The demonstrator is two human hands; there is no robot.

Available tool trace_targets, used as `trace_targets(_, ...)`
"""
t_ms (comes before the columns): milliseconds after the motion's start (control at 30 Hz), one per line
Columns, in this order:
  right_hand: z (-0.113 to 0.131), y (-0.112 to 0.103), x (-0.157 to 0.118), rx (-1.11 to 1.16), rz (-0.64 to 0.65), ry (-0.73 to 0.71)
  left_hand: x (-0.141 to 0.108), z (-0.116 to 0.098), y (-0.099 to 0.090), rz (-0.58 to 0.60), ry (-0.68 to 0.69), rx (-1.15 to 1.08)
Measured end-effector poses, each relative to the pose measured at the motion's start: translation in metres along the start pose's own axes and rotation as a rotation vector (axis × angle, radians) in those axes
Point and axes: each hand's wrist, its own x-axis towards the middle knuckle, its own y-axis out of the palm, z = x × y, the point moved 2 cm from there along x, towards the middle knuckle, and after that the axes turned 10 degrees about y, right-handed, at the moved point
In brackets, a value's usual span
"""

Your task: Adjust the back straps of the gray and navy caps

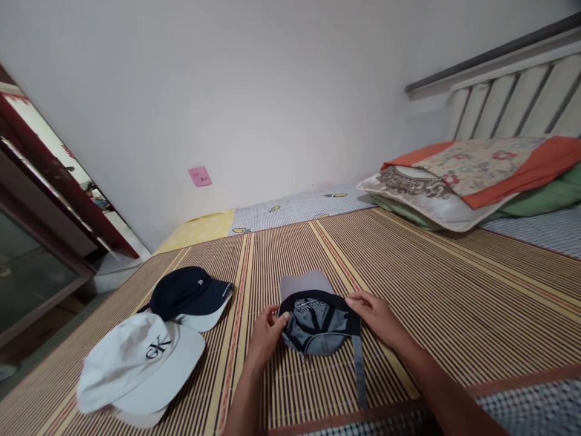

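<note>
A grey baseball cap (pixel 313 336) lies upside down on the striped bamboo mat (pixel 272 254), its brim pointing away from me and its dark inner band showing. One loose strap hangs down from its right side. My left hand (pixel 267 333) grips the cap's left edge, thumb on the inside of the rim. On the opposite edge, my right hand (pixel 374 312) pinches the band between thumb and fingers. To the left rests a white cap (pixel 122 357) with dark letters, partly covering another pale brim. Behind it sits a navy cap (pixel 181 290) over a further light brim.
Folded pillows and covers (pixel 476 169) are stacked at the right rear, below a radiator (pixel 521 100). A white wall (pixel 281 97) with a pink note (pixel 200 176) rises behind the bed. At the far left is a doorway with a dark red door (pixel 59 163).
</note>
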Motion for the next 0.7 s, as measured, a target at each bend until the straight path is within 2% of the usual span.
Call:
trace_targets(167, -0.011, 0.018, 0.029, 0.028, 0.007, 0.048, 0.005, 0.004, 0.002, -0.006, 0.03, 0.029)
trace_targets(333, -0.021, 0.025, 0.045, 0.052, -0.095, 0.038, 0.013, 0.005, -0.011, -0.177, 0.03, 0.099)
trace_targets(467, -0.019, 0.024, 0.041, 0.038, -0.145, -0.005, 0.013, 0.004, -0.016, -0.235, 0.028, 0.089)
trace_targets(633, -0.014, 0.009, 0.025, -0.025, -0.225, -0.063, -0.005, -0.011, -0.021, -0.178, 0.056, 0.081)
trace_targets(700, -0.013, 0.002, 0.013, -0.068, -0.243, -0.11, -0.016, -0.017, -0.022, -0.15, 0.111, 0.108)
